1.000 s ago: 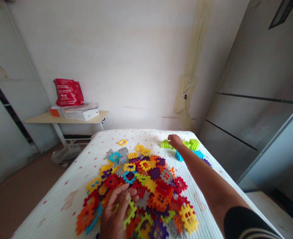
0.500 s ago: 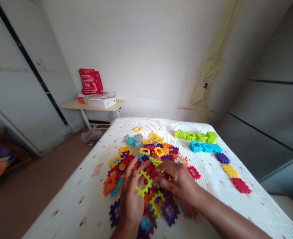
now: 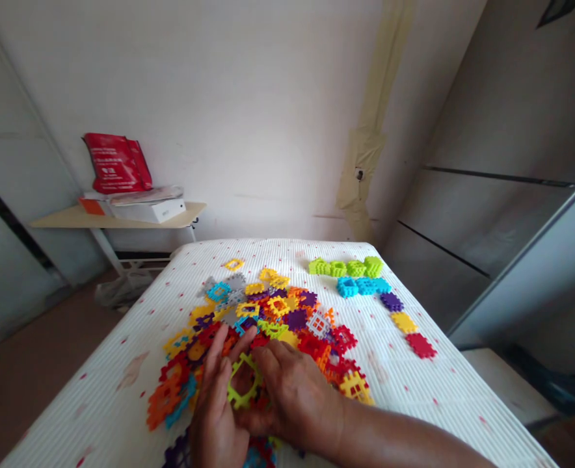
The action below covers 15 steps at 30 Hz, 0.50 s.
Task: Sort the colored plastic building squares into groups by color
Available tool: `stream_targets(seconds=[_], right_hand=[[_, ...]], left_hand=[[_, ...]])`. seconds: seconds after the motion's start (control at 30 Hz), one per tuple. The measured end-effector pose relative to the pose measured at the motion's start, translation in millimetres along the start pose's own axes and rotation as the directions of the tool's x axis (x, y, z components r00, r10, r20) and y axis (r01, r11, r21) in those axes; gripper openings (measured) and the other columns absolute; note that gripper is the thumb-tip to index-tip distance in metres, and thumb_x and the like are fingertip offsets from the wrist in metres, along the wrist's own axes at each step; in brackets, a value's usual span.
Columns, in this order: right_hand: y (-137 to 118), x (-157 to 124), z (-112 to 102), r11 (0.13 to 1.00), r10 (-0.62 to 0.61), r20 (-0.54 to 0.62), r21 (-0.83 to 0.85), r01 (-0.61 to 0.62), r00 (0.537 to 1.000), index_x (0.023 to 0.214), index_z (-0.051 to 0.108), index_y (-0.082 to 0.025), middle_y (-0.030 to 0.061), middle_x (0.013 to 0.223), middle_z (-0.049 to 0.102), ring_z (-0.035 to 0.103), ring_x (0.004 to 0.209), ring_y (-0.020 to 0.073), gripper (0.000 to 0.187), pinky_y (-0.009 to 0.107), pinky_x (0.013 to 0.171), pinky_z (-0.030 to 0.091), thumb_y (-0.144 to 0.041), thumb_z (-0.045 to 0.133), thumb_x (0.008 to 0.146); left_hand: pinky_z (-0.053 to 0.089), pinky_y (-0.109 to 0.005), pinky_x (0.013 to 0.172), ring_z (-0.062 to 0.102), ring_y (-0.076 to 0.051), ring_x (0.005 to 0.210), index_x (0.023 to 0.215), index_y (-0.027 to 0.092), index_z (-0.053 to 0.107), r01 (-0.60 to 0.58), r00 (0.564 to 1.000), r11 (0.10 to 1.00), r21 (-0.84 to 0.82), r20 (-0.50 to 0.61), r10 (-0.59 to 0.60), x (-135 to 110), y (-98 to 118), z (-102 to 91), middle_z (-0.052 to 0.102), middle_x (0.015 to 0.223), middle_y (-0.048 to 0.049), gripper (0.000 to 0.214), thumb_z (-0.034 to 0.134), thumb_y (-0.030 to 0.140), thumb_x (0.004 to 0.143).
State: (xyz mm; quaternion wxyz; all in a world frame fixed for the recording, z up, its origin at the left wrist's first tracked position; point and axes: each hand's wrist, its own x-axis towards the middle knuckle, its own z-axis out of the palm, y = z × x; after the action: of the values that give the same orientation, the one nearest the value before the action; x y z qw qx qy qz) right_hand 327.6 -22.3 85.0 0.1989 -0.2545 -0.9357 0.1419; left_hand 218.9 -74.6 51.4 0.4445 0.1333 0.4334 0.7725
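Note:
A lime-green interlocking plastic tile (image 3: 240, 399), an open frame with notched edges, stands tilted between my two hands over the pile. My left hand (image 3: 216, 409) supports it from the left, its fingers stretched up beside the frame. From the right, my right hand (image 3: 297, 393) grips the same tile, with curled fingers by its right edge and the thumb near its lower edge. Part of the tile's right side is hidden by those fingers. Beneath and beyond both hands lies a heap of mixed notched tiles (image 3: 297, 319) in red, orange, yellow, purple, blue, grey and green.
On the right of the covered table (image 3: 404, 416) stand sorted stacks of green tiles (image 3: 354, 268) and blue tiles (image 3: 365, 286). Single purple (image 3: 391, 301), yellow (image 3: 404, 322) and red tiles (image 3: 421, 346) continue that line. A side table (image 3: 67, 218) holds a red bag (image 3: 114, 162).
My right hand has moved from the heap to the green tile in my left hand. The view has swung to the right, so the table and tiles appear further left.

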Motion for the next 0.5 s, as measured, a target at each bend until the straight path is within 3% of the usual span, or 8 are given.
stream_targets(seconds=[0.23, 0.5], right_hand=[[-2.3, -0.4, 1.2, 1.000, -0.014, -0.030, 0.008, 0.014, 0.999, 0.100, 0.050, -0.018, 0.0054, 0.092, 0.058, 0.055, 0.083, 0.0180, 0.024, 0.026, 0.068, 0.045, -0.027, 0.056, 0.078], [-5.1, 0.7, 1.3, 0.998, 0.051, 0.000, -0.021, -0.051, 0.999, 0.100, 0.051, -0.018, 0.0057, 0.093, 0.059, 0.056, 0.079, 0.0192, 0.038, 0.027, 0.064, 0.047, -0.038, 0.064, 0.071]], left_hand=[[0.042, -0.038, 0.098, 0.050, -0.024, 0.119, 0.134, 0.037, 0.039, 0.002, 1.000, 1.000, -0.017, 0.031, -0.002, -2.8, -1.4, 4.7, 0.061, 0.124, -0.0040, 0.059, 0.058, 0.043, 0.078], [0.042, -0.036, 0.098, 0.049, -0.022, 0.121, 0.134, 0.040, 0.037, -0.006, 1.000, 1.000, 0.010, 0.024, 0.006, -3.9, -1.9, 3.4, 0.060, 0.125, -0.0019, 0.058, 0.056, 0.043, 0.079]])
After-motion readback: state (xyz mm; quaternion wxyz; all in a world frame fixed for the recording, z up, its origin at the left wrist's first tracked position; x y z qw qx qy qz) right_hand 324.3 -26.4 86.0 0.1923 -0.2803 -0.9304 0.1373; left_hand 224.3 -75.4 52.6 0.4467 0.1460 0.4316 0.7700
